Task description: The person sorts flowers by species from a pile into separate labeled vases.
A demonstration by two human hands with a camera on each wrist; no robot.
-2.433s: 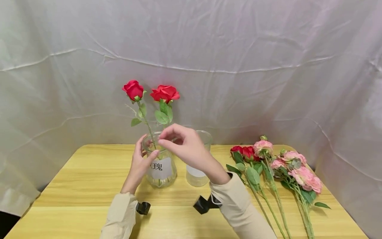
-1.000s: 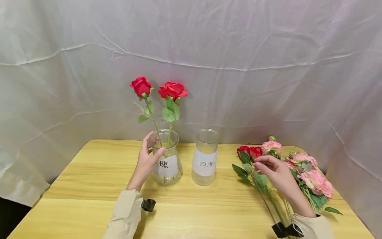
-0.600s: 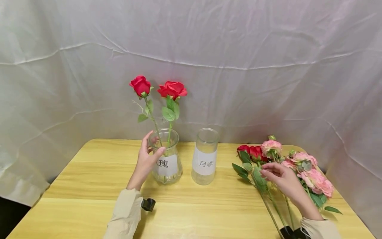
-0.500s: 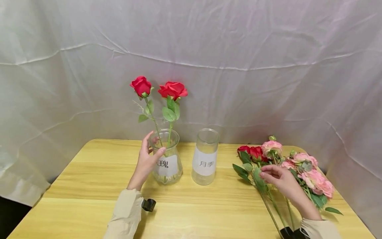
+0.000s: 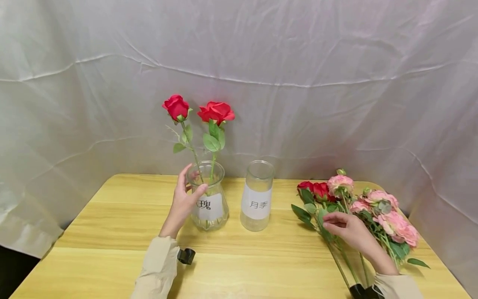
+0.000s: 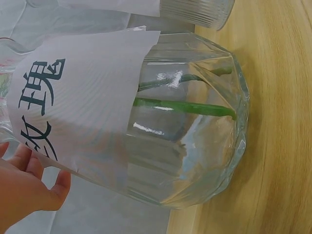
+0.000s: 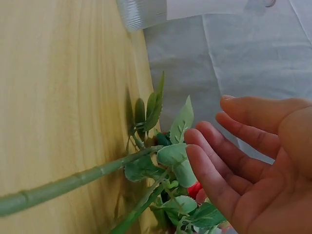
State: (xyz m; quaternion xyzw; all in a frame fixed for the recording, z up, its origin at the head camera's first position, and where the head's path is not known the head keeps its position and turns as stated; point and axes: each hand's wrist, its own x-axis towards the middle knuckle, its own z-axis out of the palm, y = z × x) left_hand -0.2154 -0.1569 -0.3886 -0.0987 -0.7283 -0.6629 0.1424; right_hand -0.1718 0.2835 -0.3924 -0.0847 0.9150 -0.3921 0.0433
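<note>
My left hand [image 5: 183, 207] holds the neck of a glass vase [image 5: 221, 214], thumb at the near side and fingers around the back. Its white label bears black characters. Two red roses [image 5: 215, 112] stand upright in it; their green stem ends [image 6: 209, 109] show through the glass near the base. My right hand [image 5: 349, 232] hovers over the loose flowers on the right, its fingers loosely bent with nothing between them. In the right wrist view the fingertips are close to green leaves [image 7: 175, 158] on the stems of the lying red roses [image 5: 321, 190].
A second, straight glass vase [image 5: 257, 224] with a labelled front stands right of the first, without flowers. Pink flowers [image 5: 396, 226] lie beside the red roses at the table's right side. A grey cloth [image 5: 284, 116] hangs behind the wooden table [image 5: 112, 232].
My right hand has gone from the mouth of the rose vase over to the flowers on the right, and dips slightly lower there. My left hand keeps its hold on the vase.
</note>
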